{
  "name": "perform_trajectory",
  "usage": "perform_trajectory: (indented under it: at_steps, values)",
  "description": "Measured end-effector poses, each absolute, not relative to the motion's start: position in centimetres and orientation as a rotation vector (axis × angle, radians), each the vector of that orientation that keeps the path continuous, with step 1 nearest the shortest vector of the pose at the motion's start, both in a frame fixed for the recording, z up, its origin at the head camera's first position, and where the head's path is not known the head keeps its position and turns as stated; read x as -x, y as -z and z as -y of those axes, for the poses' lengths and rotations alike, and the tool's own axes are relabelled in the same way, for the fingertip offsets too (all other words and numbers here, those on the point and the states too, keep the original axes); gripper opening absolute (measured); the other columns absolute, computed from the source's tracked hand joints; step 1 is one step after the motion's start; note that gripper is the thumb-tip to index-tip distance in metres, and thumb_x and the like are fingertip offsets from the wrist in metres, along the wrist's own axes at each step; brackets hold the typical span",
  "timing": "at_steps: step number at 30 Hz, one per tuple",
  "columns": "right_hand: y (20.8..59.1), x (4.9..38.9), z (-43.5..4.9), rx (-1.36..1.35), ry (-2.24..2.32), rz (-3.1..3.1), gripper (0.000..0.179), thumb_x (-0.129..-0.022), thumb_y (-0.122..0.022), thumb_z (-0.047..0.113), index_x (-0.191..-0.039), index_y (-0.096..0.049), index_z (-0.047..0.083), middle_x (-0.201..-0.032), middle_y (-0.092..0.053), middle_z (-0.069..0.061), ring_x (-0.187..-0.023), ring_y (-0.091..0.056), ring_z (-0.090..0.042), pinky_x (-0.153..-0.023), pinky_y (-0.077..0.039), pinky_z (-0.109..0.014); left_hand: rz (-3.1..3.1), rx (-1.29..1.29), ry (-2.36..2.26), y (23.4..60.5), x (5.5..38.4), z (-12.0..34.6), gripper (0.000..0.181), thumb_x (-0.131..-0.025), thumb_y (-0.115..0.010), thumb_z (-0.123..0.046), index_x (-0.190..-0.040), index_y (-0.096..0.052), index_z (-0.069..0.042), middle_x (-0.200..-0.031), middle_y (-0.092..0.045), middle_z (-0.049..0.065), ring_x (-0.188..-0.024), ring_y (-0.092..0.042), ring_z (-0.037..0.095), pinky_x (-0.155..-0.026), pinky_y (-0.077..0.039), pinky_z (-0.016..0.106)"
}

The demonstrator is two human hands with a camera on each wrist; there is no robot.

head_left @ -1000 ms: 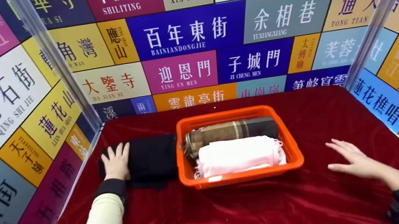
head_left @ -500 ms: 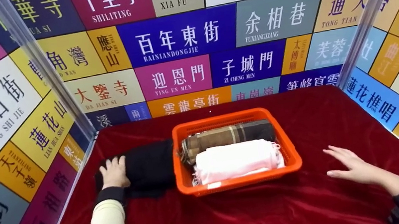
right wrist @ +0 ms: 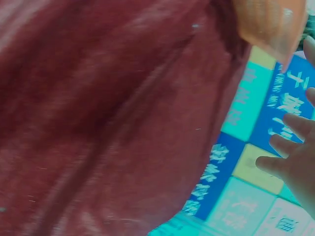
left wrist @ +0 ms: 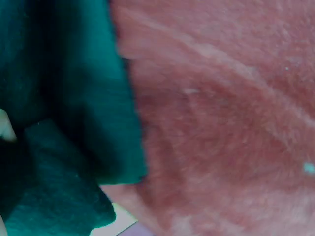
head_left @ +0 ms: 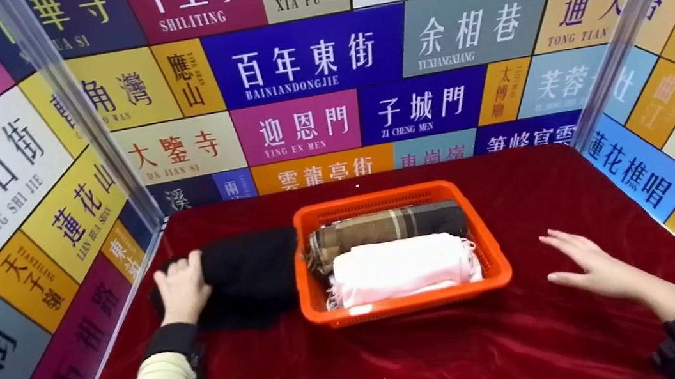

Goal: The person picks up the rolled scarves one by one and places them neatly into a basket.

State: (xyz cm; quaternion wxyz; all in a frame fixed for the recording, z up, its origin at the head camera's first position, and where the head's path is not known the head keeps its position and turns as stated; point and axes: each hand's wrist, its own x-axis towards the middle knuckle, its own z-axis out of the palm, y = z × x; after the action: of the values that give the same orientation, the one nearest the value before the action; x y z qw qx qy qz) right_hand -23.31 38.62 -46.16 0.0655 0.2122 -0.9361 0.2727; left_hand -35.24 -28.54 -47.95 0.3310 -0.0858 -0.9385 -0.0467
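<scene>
At the table's left lies a folded black cloth (head_left: 252,277), its right edge against an orange basket (head_left: 495,254). My left hand (head_left: 183,289) grips the cloth's left end, fingers curled over it. In the left wrist view the cloth (left wrist: 110,123) looks dark green, with a flap turned at its end; just a bit of a finger (left wrist: 6,127) shows. Inside the basket are a rolled brown plaid scarf (head_left: 362,235) and a folded pale pink fringed scarf (head_left: 402,268). To the right of the basket, my right hand (head_left: 598,267) hovers with fingers spread, holding nothing.
A dark red velvet cover (head_left: 410,361) with soft creases drapes the table. Panels printed with Chinese place names (head_left: 305,58) enclose the back and both sides. Clear upright posts (head_left: 628,38) stand at the rear corners.
My left hand has gone from lying spread on the cloth to curling its fingers round the left end, shifting slightly left. The right hand stays nearly still. The basket has not moved.
</scene>
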Motion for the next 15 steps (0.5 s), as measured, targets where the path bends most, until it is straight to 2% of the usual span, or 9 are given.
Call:
perform_trajectory:
  at_steps: [6,12,15]
  values:
    - [43.0,24.0,-36.5,-0.737,-0.788,2.707,0.060,-0.079,-0.068,0.012,-0.131,-0.042,-0.001,-0.138,-0.032,-0.028,-0.122,-0.027,-0.049,-0.096,-0.024,-0.057,2.167,0.288,0.131,41.4,34.5,27.2,0.062,-0.048,-0.076,0.001,-0.106,-0.055,-0.004,-0.088,-0.060,0.021,-0.082,-0.052,0.040,-0.071,-0.033,0.053]
    - [39.5,25.5,-32.4,-0.819,-0.746,2.569,0.054,-0.081,-0.066,0.008,-0.130,-0.046,0.000,-0.138,-0.038,-0.022,-0.125,-0.033,-0.040,-0.102,-0.025,-0.046,1.938,0.391,0.143,35.1,31.7,22.6,0.050,-0.055,-0.069,-0.003,-0.104,-0.058,-0.006,-0.093,-0.061,0.014,-0.086,-0.051,0.035,-0.075,-0.032,0.050]
    - [38.1,25.5,-30.2,-0.866,-0.787,2.530,0.052,-0.083,-0.063,0.007,-0.132,-0.046,0.004,-0.139,-0.039,-0.018,-0.128,-0.033,-0.030,-0.105,-0.023,-0.032,1.833,0.479,0.169,33.2,29.6,19.9,0.044,-0.058,-0.066,-0.007,-0.102,-0.059,-0.007,-0.095,-0.062,0.012,-0.086,-0.053,0.033,-0.073,-0.032,0.049]
